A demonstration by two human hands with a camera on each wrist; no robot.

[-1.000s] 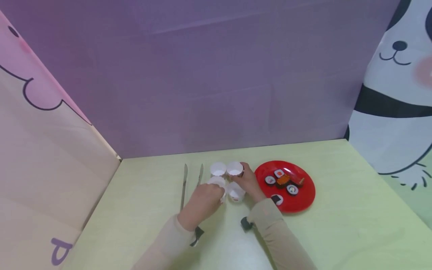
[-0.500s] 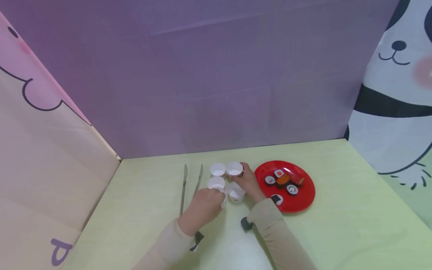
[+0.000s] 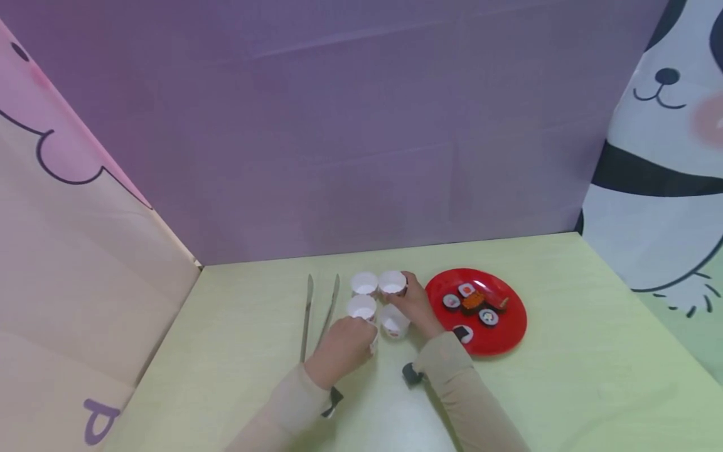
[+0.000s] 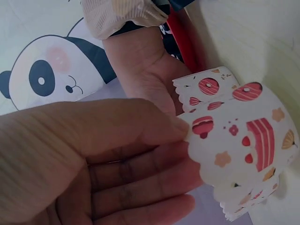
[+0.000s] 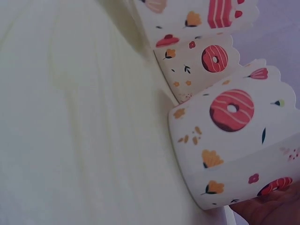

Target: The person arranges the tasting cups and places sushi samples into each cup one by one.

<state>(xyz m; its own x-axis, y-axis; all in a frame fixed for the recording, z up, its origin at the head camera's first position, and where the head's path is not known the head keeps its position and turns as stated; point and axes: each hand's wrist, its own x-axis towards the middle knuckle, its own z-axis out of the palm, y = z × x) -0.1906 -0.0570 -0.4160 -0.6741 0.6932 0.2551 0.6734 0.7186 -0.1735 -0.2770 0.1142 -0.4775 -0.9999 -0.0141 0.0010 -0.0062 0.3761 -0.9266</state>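
My left hand pinches the scalloped rim of a white paper cupcake cup between thumb and fingers. That cup, printed with pink cakes and flowers, is mostly hidden behind the hand in the head view. My right hand grips the back right cup, thumb in front and fingers at its far side. Beside it stand a back left cup, a middle left cup and a front right cup. In the right wrist view, a donut-printed cup fills the foreground.
Right of the cups lies a red plate with several sushi pieces. Two long thin metal utensils lie to the left, partly covered by the left arm. A purple backdrop rises behind the pale table.
My left hand has drawn slightly toward me with its cup, so the middle left cup shows more fully. The right hand has stayed in place.
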